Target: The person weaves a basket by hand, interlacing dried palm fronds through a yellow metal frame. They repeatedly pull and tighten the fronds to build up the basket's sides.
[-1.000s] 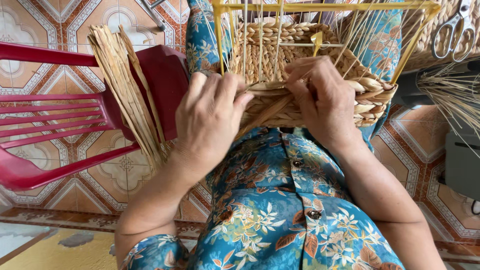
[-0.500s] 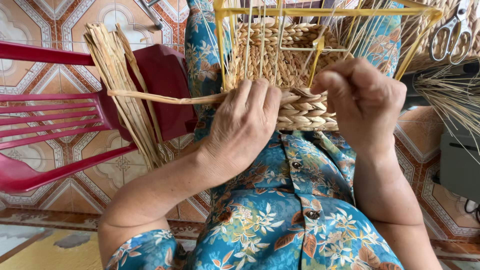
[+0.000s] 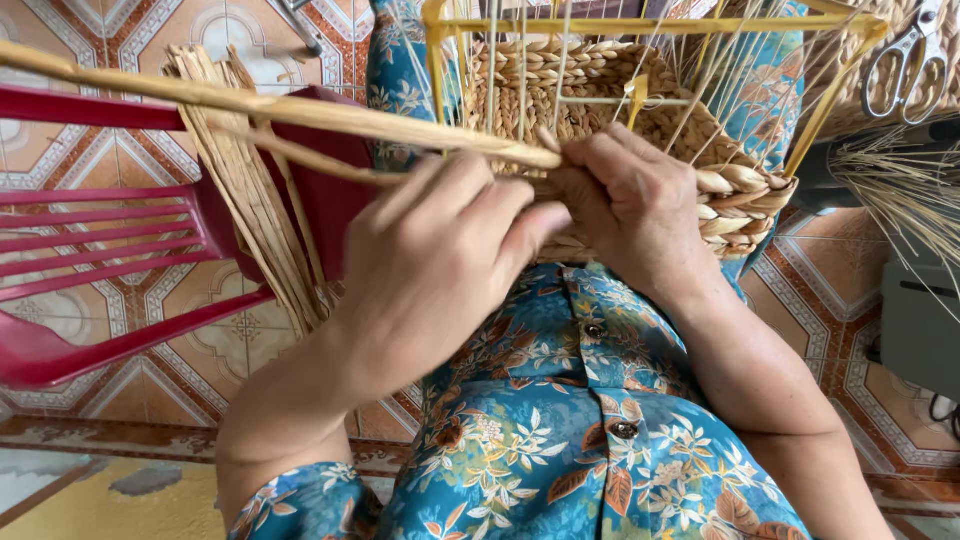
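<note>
A half-woven straw basket (image 3: 640, 110) on a yellow wire frame (image 3: 640, 24) rests on my lap. My left hand (image 3: 440, 270) pinches a pair of long dried straw strands (image 3: 250, 105) that stretch away to the upper left. My right hand (image 3: 630, 205) presses on the basket's woven rim, fingers closed where the strands meet the weave. Thin upright wires of the frame stand behind both hands.
A bundle of dried straw (image 3: 250, 190) lies on a red plastic chair (image 3: 110, 240) at my left. Scissors (image 3: 905, 65) lie at the upper right above loose straw (image 3: 900, 190). Patterned floor tiles (image 3: 180, 370) surround me. A grey box (image 3: 920, 320) sits at the right edge.
Both hands came together at the basket rim. The straw strands now stretch out long to the upper left, and the view has closed in on the hands.
</note>
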